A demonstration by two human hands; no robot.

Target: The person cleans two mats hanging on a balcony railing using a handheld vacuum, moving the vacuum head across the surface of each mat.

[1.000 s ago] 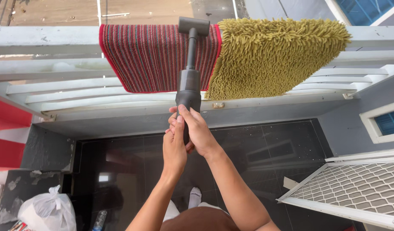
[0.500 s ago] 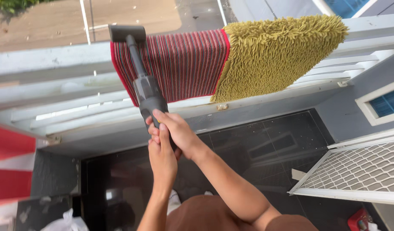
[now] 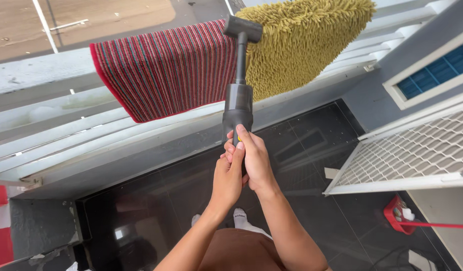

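Both my hands grip the handle of a dark grey handheld vacuum (image 3: 238, 105) held out in front of me. My left hand (image 3: 229, 175) wraps the handle from the left, and my right hand (image 3: 254, 159) covers it from the right, thumb by a yellow button. The vacuum's nozzle head (image 3: 243, 28) rests on the top right edge of a red striped mat (image 3: 166, 68) draped over a white railing (image 3: 35, 80). A shaggy olive-green mat (image 3: 304, 40) hangs beside it on the right, partly behind the nozzle.
Dark glossy floor tiles (image 3: 317, 150) lie below. A white mesh gate (image 3: 407, 155) stands at the right, with a red object (image 3: 399, 216) on the floor beneath it. A window with blue glass (image 3: 432, 65) is at the upper right. My socked feet (image 3: 240, 217) show below.
The vacuum's nozzle has moved from the left edge of the red striped mat across to its right edge, next to the green mat. Both hands stay on the handle.
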